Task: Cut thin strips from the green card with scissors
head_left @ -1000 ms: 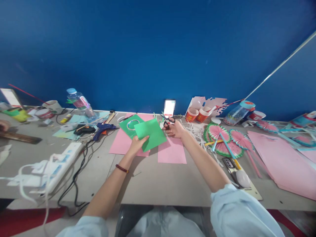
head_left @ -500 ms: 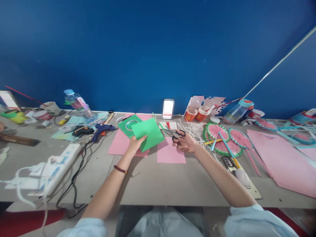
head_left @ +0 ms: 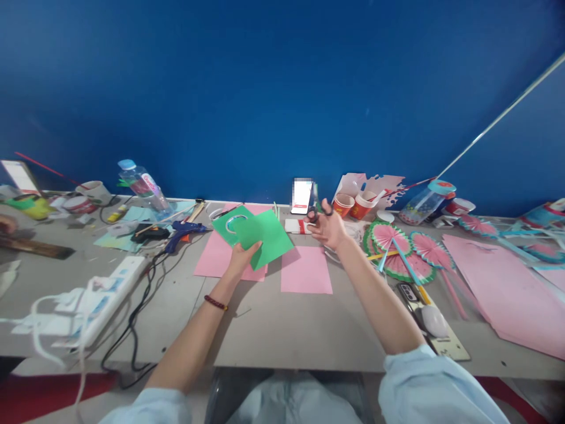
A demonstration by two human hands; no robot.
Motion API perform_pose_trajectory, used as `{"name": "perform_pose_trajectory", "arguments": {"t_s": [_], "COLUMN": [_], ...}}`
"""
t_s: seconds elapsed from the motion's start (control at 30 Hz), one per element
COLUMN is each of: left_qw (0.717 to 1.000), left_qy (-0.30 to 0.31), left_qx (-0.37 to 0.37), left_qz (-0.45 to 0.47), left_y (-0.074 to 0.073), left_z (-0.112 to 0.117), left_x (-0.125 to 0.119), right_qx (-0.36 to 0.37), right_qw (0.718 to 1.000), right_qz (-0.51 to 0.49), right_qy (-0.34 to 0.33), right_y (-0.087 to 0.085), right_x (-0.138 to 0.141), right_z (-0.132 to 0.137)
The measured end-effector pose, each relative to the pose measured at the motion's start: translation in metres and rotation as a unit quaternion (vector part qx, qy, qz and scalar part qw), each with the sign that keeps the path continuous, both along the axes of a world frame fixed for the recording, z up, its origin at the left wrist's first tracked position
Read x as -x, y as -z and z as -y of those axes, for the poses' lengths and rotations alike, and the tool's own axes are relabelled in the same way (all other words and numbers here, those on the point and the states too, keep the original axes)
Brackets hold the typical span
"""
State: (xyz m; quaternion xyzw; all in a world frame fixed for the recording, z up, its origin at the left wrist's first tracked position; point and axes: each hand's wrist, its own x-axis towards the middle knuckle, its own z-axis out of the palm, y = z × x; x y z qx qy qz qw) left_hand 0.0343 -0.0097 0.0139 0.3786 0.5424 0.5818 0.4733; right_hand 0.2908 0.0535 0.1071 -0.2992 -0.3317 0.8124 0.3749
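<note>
My left hand (head_left: 245,259) is closed on the lower edge of a green paper sheet (head_left: 272,237), thumb on top. Behind it lies another green sheet (head_left: 223,227) with a roll of tape (head_left: 237,222) on it, over pink paper (head_left: 212,259). With its fingers through the handles, my right hand (head_left: 330,228) holds black-handled scissors (head_left: 314,209), raised in front of the propped phone (head_left: 301,197). The blades point up and look blurred. A square of pink paper (head_left: 306,274) rests flat on the table between my forearms.
At the left are a power strip (head_left: 106,300), a blue glue gun (head_left: 185,232) and a plastic bottle (head_left: 143,185). To the right stand red paper cups (head_left: 362,205), beside watermelon-coloured paper fans (head_left: 388,235) and large pink sheets (head_left: 498,282). Part of another person's hand (head_left: 7,224) shows at the far left.
My right hand has lifted the scissors up and away from the green sheet, and the blades have turned upward. My left hand with the sheet has hardly moved.
</note>
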Motion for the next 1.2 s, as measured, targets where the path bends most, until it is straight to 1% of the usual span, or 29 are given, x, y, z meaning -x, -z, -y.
{"name": "perform_pose_trajectory", "arguments": {"t_s": [0.07,0.17,0.27,0.43,0.57,0.67,0.83,0.9,1.0,1.1,1.2], "left_qw": [1.000,1.000,1.000,0.996,0.990,0.980,0.966,0.968,0.982,0.992,0.994], "left_qy": [-0.013,-0.008,0.010,0.081,0.131,0.189,0.249,0.241,0.171,0.095,0.057], "left_qx": [0.003,0.006,0.016,0.043,0.052,0.034,0.006,0.008,0.002,-0.029,-0.034], "left_qz": [-0.006,0.001,-0.003,0.024,-0.028,-0.057,-0.069,-0.072,-0.079,-0.079,-0.085], "left_y": [0.002,0.001,-0.001,-0.003,-0.007,-0.011,-0.013,-0.012,-0.010,-0.009,-0.007], "left_z": [-0.001,-0.001,0.001,0.006,0.011,0.016,0.017,0.014,0.008,0.002,-0.003], "left_x": [0.001,0.000,-0.004,-0.009,-0.015,-0.021,-0.026,-0.026,-0.025,-0.023,-0.021], "right_qx": [0.034,0.034,0.049,0.066,0.068,0.069,0.060,0.062,0.072,0.081,0.077], "right_qw": [0.999,0.997,0.992,0.985,0.984,0.982,0.976,0.975,0.971,0.968,0.969], "right_qz": [0.005,-0.051,-0.066,-0.072,-0.064,-0.068,-0.088,-0.094,-0.086,-0.073,-0.067], "right_qy": [-0.040,-0.055,-0.091,-0.141,-0.152,-0.162,-0.189,-0.193,-0.211,-0.225,-0.226], "right_y": [0.003,0.012,0.019,0.025,0.030,0.032,0.032,0.031,0.029,0.029,0.030], "right_x": [0.011,0.019,0.021,0.022,0.027,0.034,0.042,0.043,0.046,0.047,0.043], "right_z": [-0.003,0.001,0.007,0.011,0.014,0.015,0.015,0.016,0.019,0.027,0.036]}}
